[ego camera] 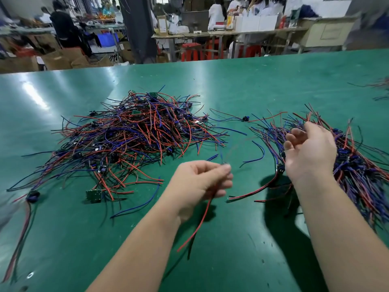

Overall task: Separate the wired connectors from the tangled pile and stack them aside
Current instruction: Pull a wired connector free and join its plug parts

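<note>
Tangled pile (134, 133) of red, blue and black wires with small black plugs spreads over the centre-left of the frame on the green table (231, 85). Below and to the right of it, in the lower middle, the left hand (202, 182) has its grip pinched on one wired connector (202, 216), whose red and black leads hang down from the fingers; the plug end at the fingertips is blurred. At the right of the frame the sorted stack (357, 165) lies with its wires roughly side by side. The right hand (309, 152) hovers over its near edge, grip loose, fingers half curled and holding nothing. Another plug (281, 167) with red and black leads lies just beside that hand. A single connector (244, 118) lies between pile and stack, and a small green circuit board (93, 196) at the pile's lower edge.
</note>
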